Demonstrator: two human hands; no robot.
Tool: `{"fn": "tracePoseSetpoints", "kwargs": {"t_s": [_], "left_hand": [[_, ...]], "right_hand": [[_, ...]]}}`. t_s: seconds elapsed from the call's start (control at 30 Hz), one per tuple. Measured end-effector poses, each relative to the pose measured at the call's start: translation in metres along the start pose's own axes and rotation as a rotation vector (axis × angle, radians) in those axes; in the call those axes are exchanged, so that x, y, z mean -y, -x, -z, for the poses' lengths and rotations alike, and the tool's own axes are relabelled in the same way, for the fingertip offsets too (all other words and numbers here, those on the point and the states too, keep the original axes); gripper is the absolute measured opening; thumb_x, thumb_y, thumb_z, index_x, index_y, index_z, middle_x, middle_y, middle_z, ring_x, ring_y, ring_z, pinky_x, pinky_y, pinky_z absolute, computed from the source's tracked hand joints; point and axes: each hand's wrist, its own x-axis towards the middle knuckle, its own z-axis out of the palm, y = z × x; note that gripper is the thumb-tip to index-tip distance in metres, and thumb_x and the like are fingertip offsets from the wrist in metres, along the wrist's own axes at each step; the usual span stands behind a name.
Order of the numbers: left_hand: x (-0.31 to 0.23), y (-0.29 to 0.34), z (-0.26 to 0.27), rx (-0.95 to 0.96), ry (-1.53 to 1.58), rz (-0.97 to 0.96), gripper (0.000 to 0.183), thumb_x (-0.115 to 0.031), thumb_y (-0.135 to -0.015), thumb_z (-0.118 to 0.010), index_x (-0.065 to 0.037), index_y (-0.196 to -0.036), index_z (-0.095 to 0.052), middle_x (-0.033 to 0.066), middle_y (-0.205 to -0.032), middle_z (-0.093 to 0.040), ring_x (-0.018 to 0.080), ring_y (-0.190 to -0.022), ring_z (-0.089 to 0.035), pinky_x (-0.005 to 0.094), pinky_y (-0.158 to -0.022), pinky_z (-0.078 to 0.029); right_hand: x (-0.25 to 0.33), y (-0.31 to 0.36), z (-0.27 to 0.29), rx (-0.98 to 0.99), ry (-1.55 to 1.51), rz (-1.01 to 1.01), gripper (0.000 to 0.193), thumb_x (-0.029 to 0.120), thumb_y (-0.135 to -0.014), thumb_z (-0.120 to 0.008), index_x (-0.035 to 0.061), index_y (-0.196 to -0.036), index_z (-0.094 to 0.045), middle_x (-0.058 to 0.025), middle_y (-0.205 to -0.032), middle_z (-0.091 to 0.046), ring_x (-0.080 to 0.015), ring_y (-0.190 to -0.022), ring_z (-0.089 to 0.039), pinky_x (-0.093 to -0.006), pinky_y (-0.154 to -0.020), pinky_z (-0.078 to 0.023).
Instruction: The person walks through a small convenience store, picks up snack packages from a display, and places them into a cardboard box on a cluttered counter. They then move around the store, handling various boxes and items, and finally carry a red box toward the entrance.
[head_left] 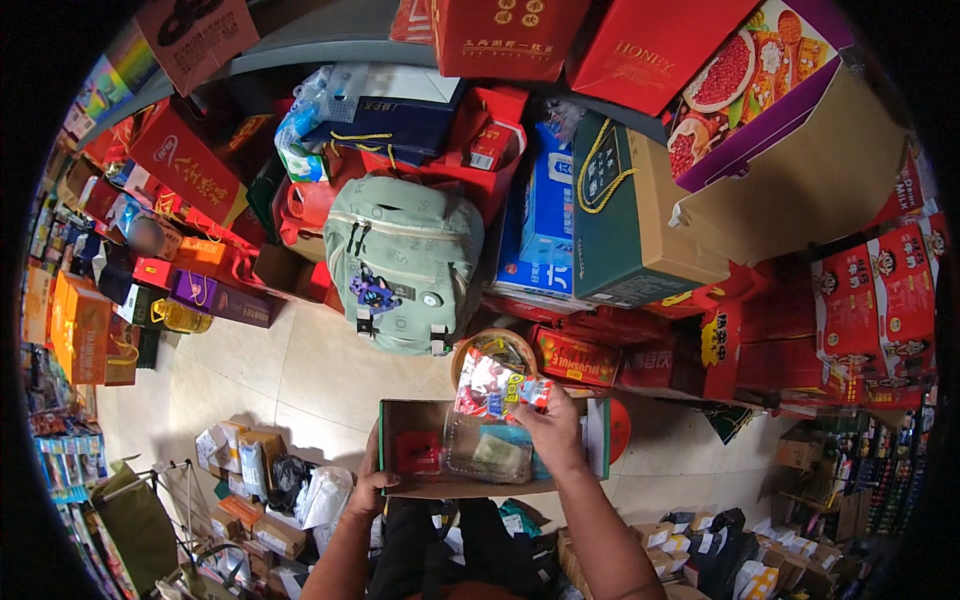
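Observation:
An open cardboard box (470, 490) with green side edges is in front of my body. My left hand (374, 484) is closed on its left end. Over the box's far edge, my right hand (550, 430) pinches a glossy snack packet (488, 388) in red, white and yellow. Inside the box lie a small red item (417, 453), a clear plastic container (460, 440) and a pale cream piece (501, 456). Something blue shows near the right hand, partly hidden by it. Just beyond the packet stands a round tub (523, 345) with a tan rim.
A pale green backpack (405, 260) stands beyond the box, among red gift boxes (575, 355) and a dark green carton (622, 215). Shelves and stacked boxes line both sides. Parcels (270, 530) and plastic bags (325, 496) lie low on the left, more parcels (690, 550) on the right.

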Motion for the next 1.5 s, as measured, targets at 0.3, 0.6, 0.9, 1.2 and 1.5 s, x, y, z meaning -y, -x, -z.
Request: {"fn": "tracePoseSetpoints", "kwargs": {"t_s": [0.3,0.6,0.9,1.2,1.5], "left_hand": [[-0.003,-0.001,0.003,0.000,-0.022,0.012,0.114,-0.017,-0.042,-0.058,-0.009,-0.148,-0.017,0.0118,-0.146,-0.030,0.0267,-0.134,-0.030,0.0349,-0.111,-0.022],[0.003,0.002,0.015,0.006,-0.009,-0.002,0.114,-0.017,-0.042,-0.058,-0.008,-0.148,-0.016,0.0119,-0.147,-0.028,0.0259,-0.135,-0.028,0.0351,-0.112,-0.020],[-0.013,0.006,0.002,0.042,-0.061,0.034,0.112,-0.013,-0.043,-0.056,-0.008,-0.148,-0.016,0.0113,-0.146,-0.031,0.0244,-0.134,-0.030,0.0320,-0.111,-0.023],[-0.017,0.004,-0.012,0.064,0.060,0.092,0.111,-0.013,-0.044,-0.054,-0.009,-0.148,-0.017,0.0119,-0.142,-0.035,0.0262,-0.129,-0.038,0.0334,-0.109,-0.028],[-0.013,0.005,0.015,-0.027,0.073,0.021,0.114,-0.019,-0.041,-0.057,-0.009,-0.147,-0.018,0.0142,-0.144,-0.032,0.0283,-0.132,-0.033,0.0360,-0.109,-0.026]], "right_hand": [[0.008,0.004,0.010,0.115,0.300,0.138,0.016,-0.002,-0.085,-0.057,-0.0036,-0.101,-0.058,-0.0080,-0.098,-0.065,-0.0136,-0.090,-0.061,-0.0284,-0.084,-0.048],[0.008,0.008,0.004,0.219,0.406,0.499,0.024,-0.015,-0.069,-0.055,-0.0002,-0.086,-0.061,-0.0143,-0.093,-0.068,-0.0229,-0.089,-0.066,-0.0330,-0.083,-0.051],[0.028,-0.005,-0.051,0.696,0.833,0.670,0.023,0.000,-0.075,-0.057,0.0062,-0.096,-0.060,-0.0090,-0.083,-0.063,-0.0320,-0.080,-0.061,-0.0393,-0.069,-0.049],[-0.008,0.012,-0.093,0.717,1.191,0.711,0.028,0.017,-0.084,-0.052,0.0038,-0.109,-0.054,-0.0150,-0.114,-0.058,-0.0293,-0.112,-0.053,-0.0397,-0.094,-0.042],[0.029,0.046,-0.004,0.584,1.267,0.356,0.086,0.028,-0.065,-0.078,0.0126,-0.138,-0.035,-0.0159,-0.141,-0.029,-0.0339,-0.132,-0.029,-0.0471,-0.108,-0.026]]}}
